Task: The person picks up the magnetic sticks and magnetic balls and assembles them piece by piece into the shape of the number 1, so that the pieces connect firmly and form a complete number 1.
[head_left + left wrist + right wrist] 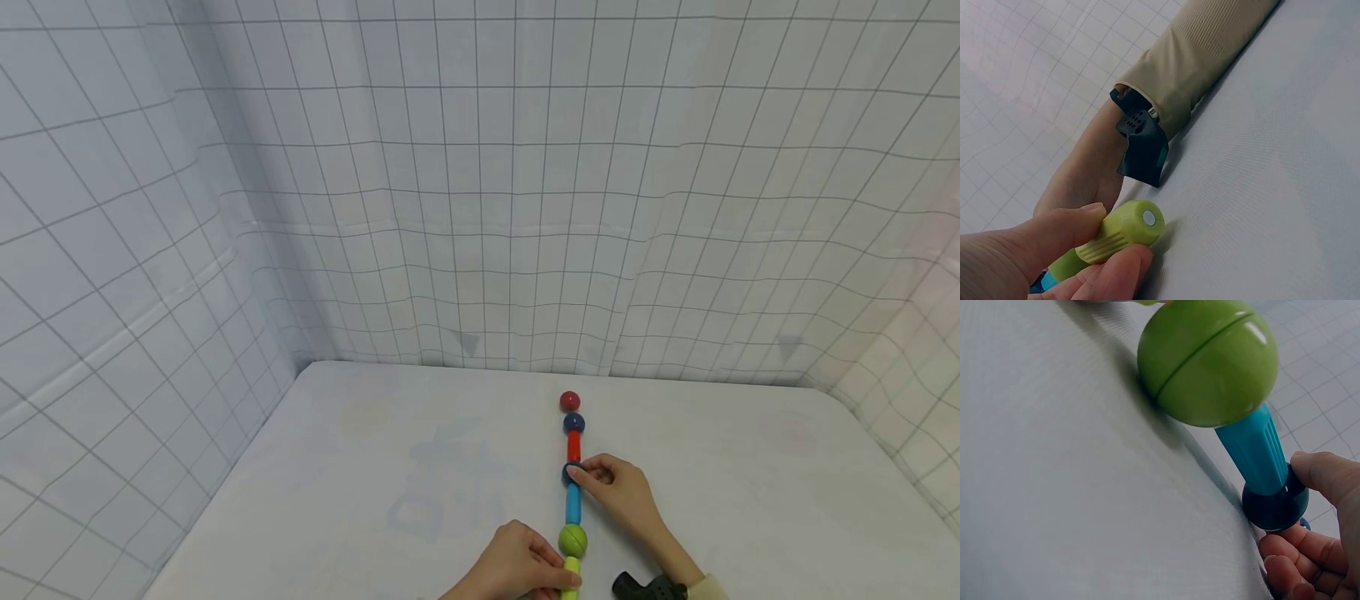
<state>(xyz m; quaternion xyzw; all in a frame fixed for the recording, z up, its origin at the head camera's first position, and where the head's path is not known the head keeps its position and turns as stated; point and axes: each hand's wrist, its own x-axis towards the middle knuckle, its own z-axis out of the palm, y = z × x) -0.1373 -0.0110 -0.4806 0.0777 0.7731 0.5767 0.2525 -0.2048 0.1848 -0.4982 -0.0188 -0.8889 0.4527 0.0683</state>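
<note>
A row of magnetic balls and rods runs away from me over the white table. My left hand (517, 562) pinches the yellow-green rod (1124, 230) at the near end between thumb and fingers, its flat end with a pale disc facing out. Beyond that rod come a large green ball (1207, 362) and a light blue rod (1252, 450). My right hand (621, 493) holds the dark blue ball (1274, 509) past the light blue rod, thumb on one side and fingers on the other. Farther along lie a red rod (573, 446), a second dark blue ball (573, 423) and a red ball (570, 402).
The table (315, 483) has a pale cloth top with faint bluish marks left of the row. White grid-patterned curtains (480, 208) stand behind it and at both sides. A black wrist device (648, 587) sits on the right forearm.
</note>
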